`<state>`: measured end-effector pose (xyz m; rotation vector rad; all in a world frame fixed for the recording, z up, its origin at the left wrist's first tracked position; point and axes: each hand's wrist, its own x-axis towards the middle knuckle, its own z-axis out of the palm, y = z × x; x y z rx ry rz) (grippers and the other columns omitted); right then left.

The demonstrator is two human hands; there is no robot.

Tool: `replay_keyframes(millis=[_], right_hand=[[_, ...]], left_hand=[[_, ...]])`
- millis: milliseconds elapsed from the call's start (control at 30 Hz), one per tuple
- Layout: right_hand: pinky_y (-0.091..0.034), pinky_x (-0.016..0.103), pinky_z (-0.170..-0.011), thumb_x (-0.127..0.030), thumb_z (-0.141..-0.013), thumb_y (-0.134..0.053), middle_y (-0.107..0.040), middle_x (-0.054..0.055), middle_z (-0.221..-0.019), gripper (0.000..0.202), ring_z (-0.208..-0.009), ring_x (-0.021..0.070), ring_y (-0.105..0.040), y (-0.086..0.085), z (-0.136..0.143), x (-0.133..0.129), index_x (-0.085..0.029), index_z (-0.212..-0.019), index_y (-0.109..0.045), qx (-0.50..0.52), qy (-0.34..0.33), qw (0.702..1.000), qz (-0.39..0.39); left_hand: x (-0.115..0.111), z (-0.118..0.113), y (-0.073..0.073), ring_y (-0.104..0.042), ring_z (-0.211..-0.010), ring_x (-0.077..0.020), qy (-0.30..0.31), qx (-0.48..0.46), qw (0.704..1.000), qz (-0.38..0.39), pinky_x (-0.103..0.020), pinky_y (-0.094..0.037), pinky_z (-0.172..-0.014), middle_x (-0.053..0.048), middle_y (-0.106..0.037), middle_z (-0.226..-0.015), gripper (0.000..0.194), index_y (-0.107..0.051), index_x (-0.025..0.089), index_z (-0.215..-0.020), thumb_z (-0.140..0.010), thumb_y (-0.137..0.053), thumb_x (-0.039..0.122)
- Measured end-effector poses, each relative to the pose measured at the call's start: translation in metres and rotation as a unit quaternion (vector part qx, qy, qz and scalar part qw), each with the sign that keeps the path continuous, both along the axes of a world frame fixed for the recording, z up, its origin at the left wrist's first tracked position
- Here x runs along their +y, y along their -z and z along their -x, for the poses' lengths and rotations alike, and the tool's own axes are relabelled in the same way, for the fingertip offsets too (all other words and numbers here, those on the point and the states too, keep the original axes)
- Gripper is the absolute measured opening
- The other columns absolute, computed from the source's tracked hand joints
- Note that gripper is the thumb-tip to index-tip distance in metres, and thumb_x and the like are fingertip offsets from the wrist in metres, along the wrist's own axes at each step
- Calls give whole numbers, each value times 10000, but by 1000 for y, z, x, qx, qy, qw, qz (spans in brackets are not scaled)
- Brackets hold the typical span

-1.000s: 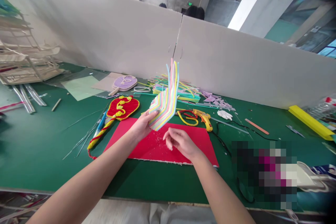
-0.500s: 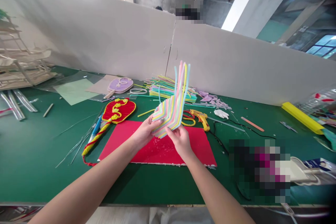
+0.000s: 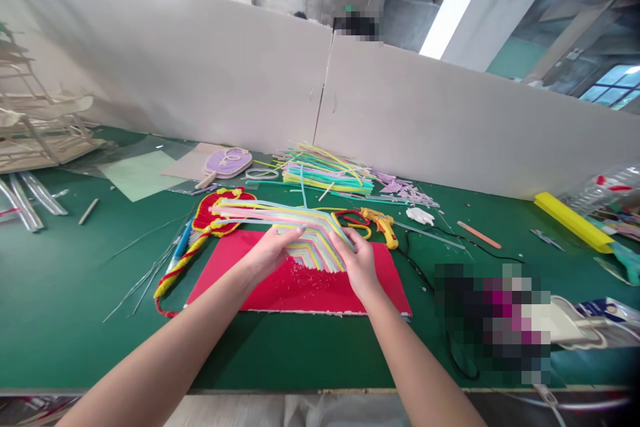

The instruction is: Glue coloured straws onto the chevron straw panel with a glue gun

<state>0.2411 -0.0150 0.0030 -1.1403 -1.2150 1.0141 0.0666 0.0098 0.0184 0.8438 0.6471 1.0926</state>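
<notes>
Holds the panel of pastel strips (image 3: 315, 241) above the red board (image 3: 300, 297), gripping one side with the left hand (image 3: 274, 247) and pinching the other with the right hand (image 3: 358, 259), near the glue gun (image 3: 383, 223). Points long ends (image 3: 255, 215) leftward, across the red fan (image 3: 203, 215).

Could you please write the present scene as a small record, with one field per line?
Left hand: holds the left side of a flat, pastel-striped piece of bent, fuzzy-looking strips
Right hand: holds its right side
Loose strip ends: point left, overlapping in view a red, yellow-edged, fan-shaped piece
Beneath: red rectangular board on a green tabletop
Contact with board: cannot tell
Behind: pile of loose pastel strips
Right of hands: yellow glue gun
</notes>
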Motion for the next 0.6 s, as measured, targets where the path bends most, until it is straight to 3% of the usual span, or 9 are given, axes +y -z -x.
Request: replay_keyframes(millis=[300,600], right_hand=[[-514,294,-746,-486,-760,-655,-711,42,-885,320,-847,197,-658,-1,-2,4,-198,-901,-652,-35,0,999,-16],[-489,268,-627,-461,-766,-650,-682,20,-705,273,-691,171,-631,3,-6,5,-189,-754,-671,-64,22,997,-21]], left_hand=[[0,-6,3,-707,-798,-249,-58,17,997,40,-337,-523,-779,-95,-758,-850,391,-718,113,-894,-601,-840,340],[2,-5,6,-700,-785,-222,-75,37,996,28,-303,-522,-749,-76,-759,-815,379,-730,121,-842,-567,-856,350]])
